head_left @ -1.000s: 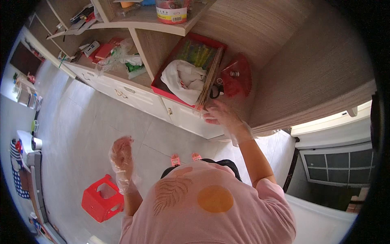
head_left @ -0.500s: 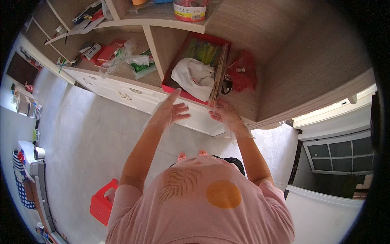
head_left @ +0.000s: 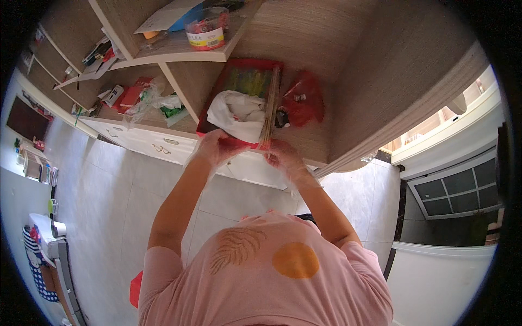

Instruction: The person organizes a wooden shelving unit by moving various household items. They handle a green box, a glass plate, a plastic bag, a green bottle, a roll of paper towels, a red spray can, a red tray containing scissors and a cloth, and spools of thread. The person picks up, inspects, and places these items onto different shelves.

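Both of our hands grip the near edge of the red tray (head_left: 239,81) at the centre of the frame: our left hand (head_left: 215,146) closes over its lower left corner, fingers curled onto the rim, and our right hand (head_left: 283,157) pinches the lower right corner where a thin wooden strip (head_left: 269,111) runs along the tray's side. Thin clear gloves seem to cover both hands, though we cannot tell for sure.

That tray sits in an open cubby of the wooden shelf unit (head_left: 348,65), just above centre, its far end reaching back into the shelf. Inside it lies a crumpled white cloth (head_left: 239,117) near our hands, with yellow-green items behind it, too blurred to name. Just right of the tray, a red mesh bag (head_left: 304,103) rests on the same shelf.

On the shelf above, at top centre, stands a clear round tub (head_left: 206,30) with small coloured things inside. Upper left, the neighbouring cubby holds plastic bags and red packets (head_left: 144,98). White drawers (head_left: 147,144) run below the shelves, and a red plastic object (head_left: 136,288) shows at lower left on the tiled floor.
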Action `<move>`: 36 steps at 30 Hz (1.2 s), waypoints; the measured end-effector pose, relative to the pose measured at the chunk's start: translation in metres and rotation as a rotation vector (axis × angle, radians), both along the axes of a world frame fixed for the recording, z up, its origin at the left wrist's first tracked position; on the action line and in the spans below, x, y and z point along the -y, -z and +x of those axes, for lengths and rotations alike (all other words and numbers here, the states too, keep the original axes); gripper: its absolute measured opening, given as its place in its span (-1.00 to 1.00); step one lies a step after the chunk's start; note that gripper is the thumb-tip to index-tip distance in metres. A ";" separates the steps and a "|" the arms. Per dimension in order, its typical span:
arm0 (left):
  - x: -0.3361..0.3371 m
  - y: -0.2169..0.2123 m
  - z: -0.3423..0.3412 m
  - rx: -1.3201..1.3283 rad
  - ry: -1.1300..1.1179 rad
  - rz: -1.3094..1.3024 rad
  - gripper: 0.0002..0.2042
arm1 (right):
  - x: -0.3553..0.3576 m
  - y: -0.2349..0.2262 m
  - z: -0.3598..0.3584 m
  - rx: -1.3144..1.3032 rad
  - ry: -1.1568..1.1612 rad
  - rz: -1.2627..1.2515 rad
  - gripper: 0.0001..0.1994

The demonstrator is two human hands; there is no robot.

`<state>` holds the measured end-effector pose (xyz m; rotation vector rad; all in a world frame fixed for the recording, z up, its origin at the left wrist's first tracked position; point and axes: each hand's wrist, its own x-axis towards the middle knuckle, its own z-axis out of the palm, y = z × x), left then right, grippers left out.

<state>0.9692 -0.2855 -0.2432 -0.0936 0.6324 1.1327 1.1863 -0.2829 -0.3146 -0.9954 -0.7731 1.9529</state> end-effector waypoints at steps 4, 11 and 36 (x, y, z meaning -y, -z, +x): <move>0.024 0.003 0.001 0.021 -0.025 0.053 -0.50 | 0.009 -0.007 0.013 -0.035 -0.115 0.075 -0.70; 0.112 -0.018 0.018 -0.262 -0.144 -0.022 -0.58 | 0.045 -0.025 0.055 -0.125 -0.340 0.085 -0.69; 0.405 0.041 0.143 -0.409 -0.458 0.058 -0.74 | 0.321 0.001 0.139 -0.365 -0.626 -0.319 -0.52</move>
